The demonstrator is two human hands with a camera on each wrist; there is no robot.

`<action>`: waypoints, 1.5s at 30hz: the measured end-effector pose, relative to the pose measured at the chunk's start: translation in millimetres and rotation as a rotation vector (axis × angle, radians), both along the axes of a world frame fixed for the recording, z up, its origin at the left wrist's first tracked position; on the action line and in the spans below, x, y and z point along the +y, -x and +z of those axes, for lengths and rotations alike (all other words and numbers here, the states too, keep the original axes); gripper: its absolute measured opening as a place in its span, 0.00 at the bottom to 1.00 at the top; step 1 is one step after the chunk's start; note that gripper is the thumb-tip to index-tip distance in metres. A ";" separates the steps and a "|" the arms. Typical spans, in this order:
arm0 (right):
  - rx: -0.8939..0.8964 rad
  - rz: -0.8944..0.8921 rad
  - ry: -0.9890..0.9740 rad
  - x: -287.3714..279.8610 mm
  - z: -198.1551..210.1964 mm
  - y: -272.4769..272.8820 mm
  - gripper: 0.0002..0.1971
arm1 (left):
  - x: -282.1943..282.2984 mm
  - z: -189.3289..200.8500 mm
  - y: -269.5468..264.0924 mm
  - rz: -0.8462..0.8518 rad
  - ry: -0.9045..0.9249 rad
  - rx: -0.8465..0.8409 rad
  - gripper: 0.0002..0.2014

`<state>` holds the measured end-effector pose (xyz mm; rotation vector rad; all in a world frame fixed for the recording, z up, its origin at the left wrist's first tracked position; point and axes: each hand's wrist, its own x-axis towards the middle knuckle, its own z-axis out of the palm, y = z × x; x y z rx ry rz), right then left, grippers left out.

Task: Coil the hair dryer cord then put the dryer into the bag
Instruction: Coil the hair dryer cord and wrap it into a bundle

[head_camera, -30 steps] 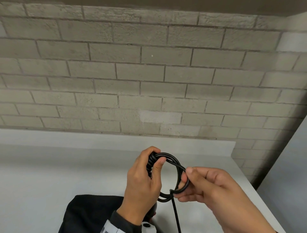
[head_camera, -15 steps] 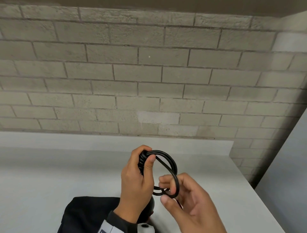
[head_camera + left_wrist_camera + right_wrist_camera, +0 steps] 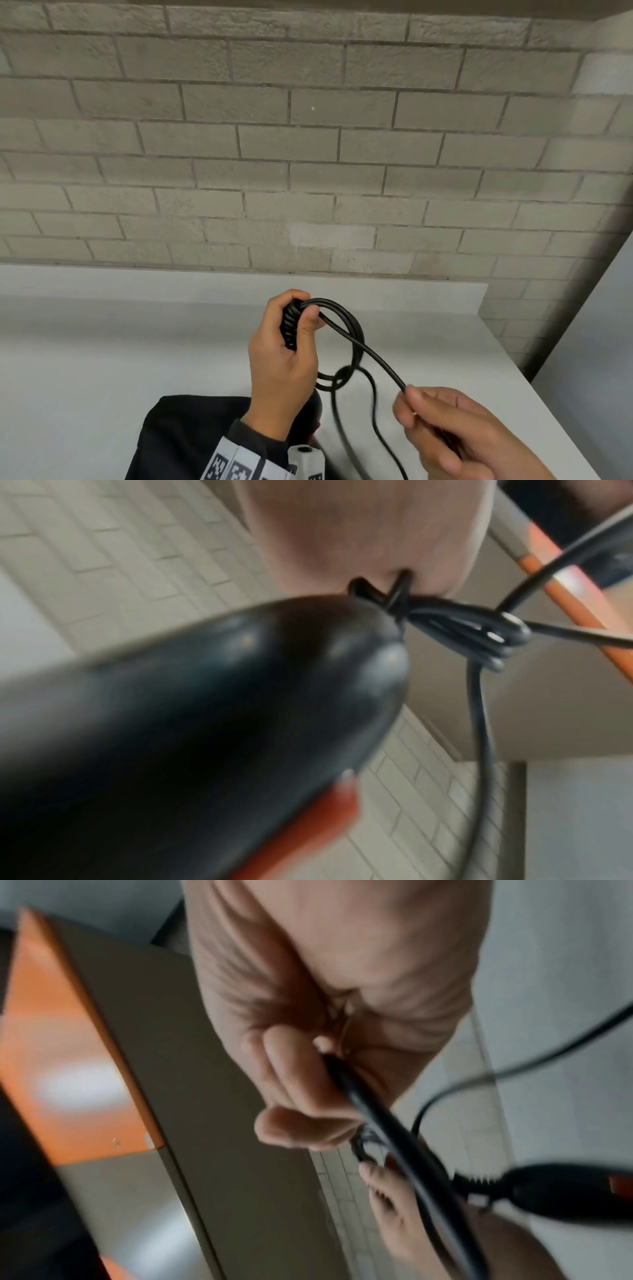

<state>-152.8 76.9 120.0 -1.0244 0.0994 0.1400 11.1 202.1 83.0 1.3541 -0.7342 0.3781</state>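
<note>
My left hand (image 3: 291, 346) grips a bundle of black cord loops (image 3: 346, 329) above the white counter (image 3: 102, 359). The black hair dryer (image 3: 192, 723) hangs under that hand, its body with a red part blurred and close in the left wrist view; in the head view only a dark rounded bit (image 3: 313, 411) shows below the wrist. My right hand (image 3: 442, 428) pinches the free run of the cord (image 3: 383, 366) low at the right, pulled taut from the loops. The same cord (image 3: 387, 1118) passes between its fingers in the right wrist view. A black bag (image 3: 185, 438) lies on the counter under my left forearm.
A grey brick wall (image 3: 308, 154) rises behind the counter. The counter's right edge (image 3: 548, 411) runs diagonally toward me, with a pale wall beyond it. Slack cord (image 3: 376, 421) dangles between my hands. An orange-edged surface (image 3: 68, 1056) shows in the wrist views.
My right hand left the coil and drew away down and to the right, pulling a length of cord out straight. The left hand kept its hold on the loops.
</note>
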 end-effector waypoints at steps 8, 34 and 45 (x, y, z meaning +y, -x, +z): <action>-0.554 -0.241 0.031 -18.7 -51.4 20.4 0.23 | 7.6 6.0 -15.5 0.003 0.033 0.086 0.07; 0.282 -1.029 0.997 -100.3 -50.6 68.8 0.23 | 6.7 0.2 -13.6 -0.069 -0.094 -0.001 0.06; -0.455 -1.167 1.298 18.7 -75.9 -9.4 0.13 | -3.3 -1.5 -1.9 -0.164 -0.044 0.067 0.06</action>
